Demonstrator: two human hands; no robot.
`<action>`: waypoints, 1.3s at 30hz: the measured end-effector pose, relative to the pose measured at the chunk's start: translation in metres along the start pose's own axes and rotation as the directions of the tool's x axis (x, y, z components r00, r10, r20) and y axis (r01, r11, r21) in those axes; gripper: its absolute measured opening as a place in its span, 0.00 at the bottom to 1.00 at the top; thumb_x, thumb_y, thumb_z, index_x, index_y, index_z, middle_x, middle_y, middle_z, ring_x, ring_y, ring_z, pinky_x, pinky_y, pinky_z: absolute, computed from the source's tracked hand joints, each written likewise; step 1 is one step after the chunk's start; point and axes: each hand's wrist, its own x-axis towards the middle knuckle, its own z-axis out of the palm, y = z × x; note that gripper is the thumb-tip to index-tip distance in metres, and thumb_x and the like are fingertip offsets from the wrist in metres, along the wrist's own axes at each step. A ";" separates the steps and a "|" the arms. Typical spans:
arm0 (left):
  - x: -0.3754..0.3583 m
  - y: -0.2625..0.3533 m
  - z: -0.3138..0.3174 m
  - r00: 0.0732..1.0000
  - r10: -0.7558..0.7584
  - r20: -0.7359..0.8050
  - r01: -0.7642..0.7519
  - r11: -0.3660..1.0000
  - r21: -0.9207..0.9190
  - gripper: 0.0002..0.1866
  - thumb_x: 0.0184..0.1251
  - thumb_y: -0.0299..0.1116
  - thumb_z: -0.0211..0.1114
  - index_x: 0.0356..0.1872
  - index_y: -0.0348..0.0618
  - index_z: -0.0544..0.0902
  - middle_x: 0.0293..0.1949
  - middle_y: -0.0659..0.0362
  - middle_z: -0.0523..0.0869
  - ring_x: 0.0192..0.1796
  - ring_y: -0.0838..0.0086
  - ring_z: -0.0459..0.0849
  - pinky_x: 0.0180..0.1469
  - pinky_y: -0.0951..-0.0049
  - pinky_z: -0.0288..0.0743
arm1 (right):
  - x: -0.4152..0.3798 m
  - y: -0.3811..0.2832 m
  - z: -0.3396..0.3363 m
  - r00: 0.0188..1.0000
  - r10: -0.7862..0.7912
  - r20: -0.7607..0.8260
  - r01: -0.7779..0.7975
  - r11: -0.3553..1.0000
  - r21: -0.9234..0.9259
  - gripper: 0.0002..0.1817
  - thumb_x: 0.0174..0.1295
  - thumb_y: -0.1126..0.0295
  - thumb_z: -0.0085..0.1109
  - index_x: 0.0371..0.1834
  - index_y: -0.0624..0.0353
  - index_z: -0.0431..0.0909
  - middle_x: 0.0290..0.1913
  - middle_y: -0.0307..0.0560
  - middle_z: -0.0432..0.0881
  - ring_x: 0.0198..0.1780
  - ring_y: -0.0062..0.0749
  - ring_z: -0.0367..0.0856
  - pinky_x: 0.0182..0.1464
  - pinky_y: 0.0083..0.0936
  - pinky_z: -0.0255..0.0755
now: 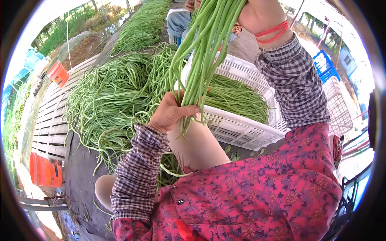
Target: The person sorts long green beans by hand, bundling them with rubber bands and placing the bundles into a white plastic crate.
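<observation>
A bundle of long green yardlong beans (209, 44) hangs in front of me between both hands. My right hand (261, 18) is raised at the top of the view and closed around the upper part of the bundle; its fingertips are partly hidden. Red rubber bands (272, 33) circle that wrist. Lower down, my left hand (175, 111) grips the beans near their bottom ends, thumb across the front. Behind the bundle, a white plastic crate (241, 133) holds more beans (241, 98) laid lengthwise.
A large heap of loose yardlong beans (112, 96) lies on dark sheeting to the left, with another long pile (138, 26) beyond. Two orange buckets (45, 170) stand at the left. Another person's jeans-clad leg (177, 22) shows behind. Blue crates (325, 66) and a white crate (337, 104) stand right.
</observation>
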 end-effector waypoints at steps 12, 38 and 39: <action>-0.018 0.003 -0.011 0.997 0.035 -0.067 -0.036 0.999 -0.019 0.19 0.52 0.17 0.69 0.48 0.34 0.78 0.37 0.59 0.84 0.38 0.76 0.84 0.43 0.75 0.78 | 0.013 -0.001 -0.009 0.997 -0.016 0.077 0.011 0.998 0.065 0.10 0.69 0.65 0.50 0.45 0.58 0.72 0.33 0.41 0.75 0.36 0.33 0.77 0.44 0.40 0.78; 0.005 0.009 -0.009 0.992 -0.085 -0.089 0.091 0.994 0.066 0.29 0.54 0.21 0.63 0.58 0.35 0.63 0.36 0.55 0.82 0.44 0.71 0.81 0.50 0.72 0.72 | -0.012 -0.040 -0.064 0.993 -0.102 -0.065 0.105 0.994 0.038 0.11 0.70 0.70 0.43 0.41 0.70 0.69 0.61 0.64 0.68 0.40 0.35 0.76 0.48 0.36 0.77; 0.008 0.008 -0.003 0.985 -0.111 -0.129 0.130 0.980 0.148 0.29 0.54 0.19 0.63 0.57 0.36 0.62 0.36 0.54 0.81 0.41 0.74 0.81 0.46 0.76 0.74 | -0.013 -0.040 -0.065 0.993 -0.102 -0.054 0.104 0.994 0.044 0.11 0.71 0.70 0.43 0.41 0.70 0.68 0.61 0.64 0.68 0.40 0.35 0.76 0.48 0.37 0.77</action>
